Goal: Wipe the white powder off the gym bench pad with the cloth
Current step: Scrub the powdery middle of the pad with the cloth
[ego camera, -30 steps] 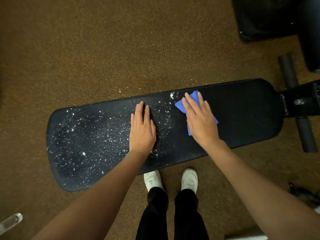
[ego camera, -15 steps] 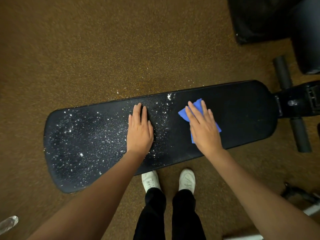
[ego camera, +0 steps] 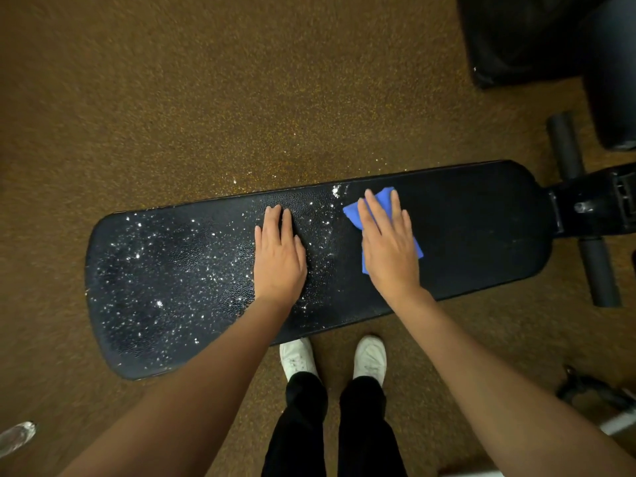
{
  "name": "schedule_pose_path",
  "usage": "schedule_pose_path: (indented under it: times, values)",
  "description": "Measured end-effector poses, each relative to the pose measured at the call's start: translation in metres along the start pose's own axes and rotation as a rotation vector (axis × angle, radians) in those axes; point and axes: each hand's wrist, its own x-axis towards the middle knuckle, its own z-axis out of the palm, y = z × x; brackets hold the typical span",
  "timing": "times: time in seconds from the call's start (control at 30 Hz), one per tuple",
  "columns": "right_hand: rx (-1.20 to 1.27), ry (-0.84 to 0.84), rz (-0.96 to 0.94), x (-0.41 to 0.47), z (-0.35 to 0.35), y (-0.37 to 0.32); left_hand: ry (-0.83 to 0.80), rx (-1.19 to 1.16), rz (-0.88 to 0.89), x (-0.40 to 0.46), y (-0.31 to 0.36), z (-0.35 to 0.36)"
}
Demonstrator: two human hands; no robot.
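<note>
A long black gym bench pad [ego camera: 481,235] lies across the view. White powder [ego camera: 165,270] speckles its left half and a strip between my hands; the right half looks dark and clean. A folded blue cloth [ego camera: 352,211] lies on the pad near the middle, pressed flat under my right hand [ego camera: 389,246], whose fingers are spread over it. Just left of it, my left hand [ego camera: 278,256] rests flat on the pad, palm down, holding nothing.
Brown speckled floor [ego camera: 206,98] surrounds the bench, with some powder spilled beyond the far edge. The bench frame and foam rollers [ego camera: 599,273] sit at the right, black padded equipment [ego camera: 533,36] at top right. My white shoes [ego camera: 297,356] stand below the pad.
My right hand with the cloth slid toward me on the pad, then back toward the far edge. My left hand stayed planted.
</note>
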Motion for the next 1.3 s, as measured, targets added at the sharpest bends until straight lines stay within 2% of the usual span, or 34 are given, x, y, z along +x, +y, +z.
schedule_pose_path:
  times: [0.13,0.17,0.33,0.4,0.57,0.77,0.93,1.07,1.1,1.23,1.3]
  values:
    - [-0.075,-0.067,-0.339,-0.018,0.000,0.011,-0.011,0.009,-0.005,0.000,0.000,-0.004]
    - [-0.088,-0.079,-0.356,-0.017,-0.002,0.017,-0.019,0.015,-0.004,0.000,0.000,-0.004]
    - [0.031,-0.014,-0.001,0.031,-0.008,0.016,-0.048,0.001,0.006,-0.001,0.000,-0.009]
    - [0.030,-0.005,0.005,0.050,-0.004,0.002,-0.047,-0.010,0.009,-0.001,0.000,-0.009]
    - [-0.007,-0.059,-0.155,0.047,-0.001,-0.004,-0.044,-0.006,0.018,0.000,-0.003,-0.009]
    - [0.000,-0.008,0.169,0.062,-0.003,-0.022,-0.056,0.011,0.018,0.001,-0.004,-0.008]
    - [0.040,-0.063,0.038,0.064,0.004,-0.057,-0.062,-0.002,0.007,0.001,-0.004,-0.009]
    - [-0.035,-0.108,-0.180,0.060,0.004,-0.034,-0.068,-0.015,0.012,0.001,-0.006,-0.009]
    - [-0.053,-0.102,-0.183,0.061,0.002,-0.023,-0.075,-0.008,0.015,0.001,-0.007,-0.009]
    - [-0.005,-0.046,0.085,0.072,-0.007,-0.013,-0.080,0.014,0.028,0.000,-0.007,-0.009]
    - [0.019,-0.098,0.084,0.073,-0.007,-0.028,-0.077,0.025,0.031,0.000,-0.007,-0.008]
